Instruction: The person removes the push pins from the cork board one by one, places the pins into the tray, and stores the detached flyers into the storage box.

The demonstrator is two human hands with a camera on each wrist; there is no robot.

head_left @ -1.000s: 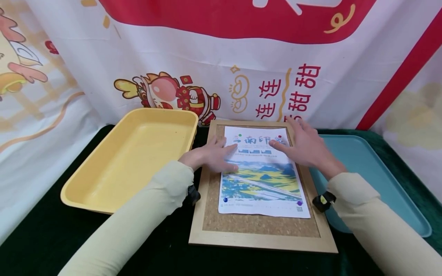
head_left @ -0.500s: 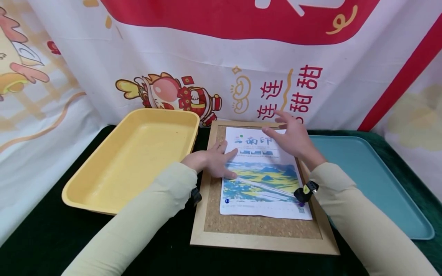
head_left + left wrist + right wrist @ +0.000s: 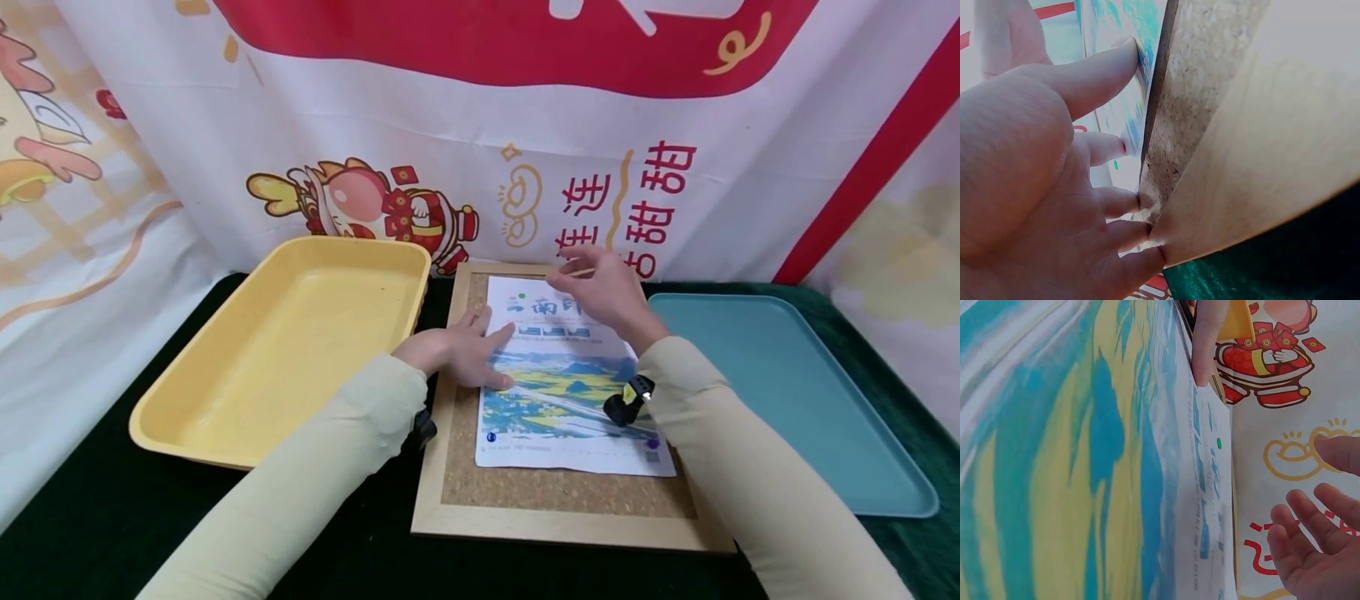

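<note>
A printed landscape poster [image 3: 547, 454] lies on a wood-framed cork board [image 3: 566, 496]. Pins sit in it: blue [image 3: 491, 437] at lower left, purple [image 3: 652, 444] at lower right, green [image 3: 521, 296] near the top left. My right forearm and hand cover the top right corner. My left hand [image 3: 467, 357] rests with fingers spread across the poster's left edge, fingertips on the cork and frame in the left wrist view. Over the board's top edge hovers my right hand [image 3: 603, 287]. Its fingers are loosely bent and hold nothing in the right wrist view [image 3: 1316, 547].
A yellow tray [image 3: 300, 350] stands left of the board. On the right lies a blue-green tray [image 3: 780, 375], partly behind my right sleeve. Dark green cloth [image 3: 360, 542] covers the table, and a printed white curtain [image 3: 420, 108] hangs close behind the board.
My right hand has moved left from the poster's upper right corner to over the top edge's middle. The red pin seen there earlier is now hidden. My left hand has barely moved.
</note>
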